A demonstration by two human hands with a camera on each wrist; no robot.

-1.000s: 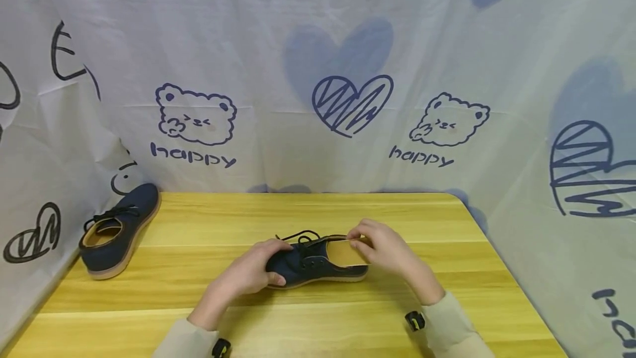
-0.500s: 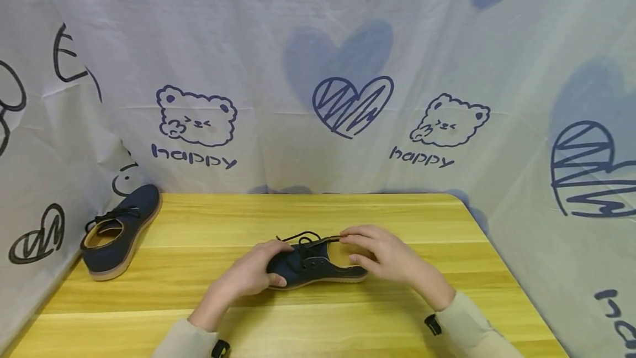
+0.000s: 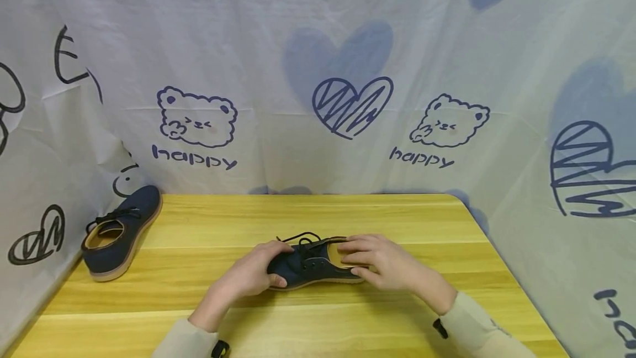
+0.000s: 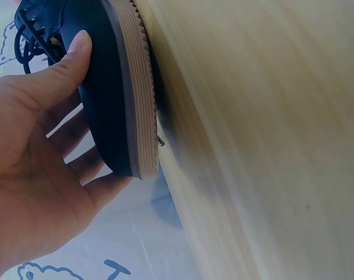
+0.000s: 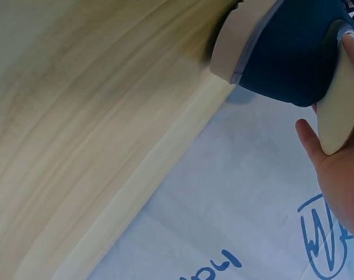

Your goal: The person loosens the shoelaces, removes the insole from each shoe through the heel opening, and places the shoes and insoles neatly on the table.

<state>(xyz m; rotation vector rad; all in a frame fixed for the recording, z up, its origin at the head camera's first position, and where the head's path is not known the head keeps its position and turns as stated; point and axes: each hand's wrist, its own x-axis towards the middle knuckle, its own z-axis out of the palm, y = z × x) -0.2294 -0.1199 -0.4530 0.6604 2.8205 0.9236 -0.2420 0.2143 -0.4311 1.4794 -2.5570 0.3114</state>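
Note:
A dark navy lace-up shoe [image 3: 318, 273] lies on its sole on the table, toe to the left. My left hand [image 3: 250, 272] grips its toe, the thumb on the near side and the fingers round the far side. A tan insole [image 5: 340, 111] sits partly in the shoe's opening, its rounded end sticking out over the heel in the right wrist view. My right hand [image 3: 390, 265] lies over the heel with its fingers reaching along the insole, the palm close against the rounded end. Black laces [image 3: 304, 245] are tied loosely on top.
A second navy shoe [image 3: 142, 207] stands at the table's left edge, toe pointing away. The yellow wooden table [image 3: 318, 325] ends at a white printed curtain [image 3: 268, 70] behind and at both sides.
My right hand has gone from pinching the insole's end to lying over it with the fingers spread along it. The left hand keeps its hold on the toe.

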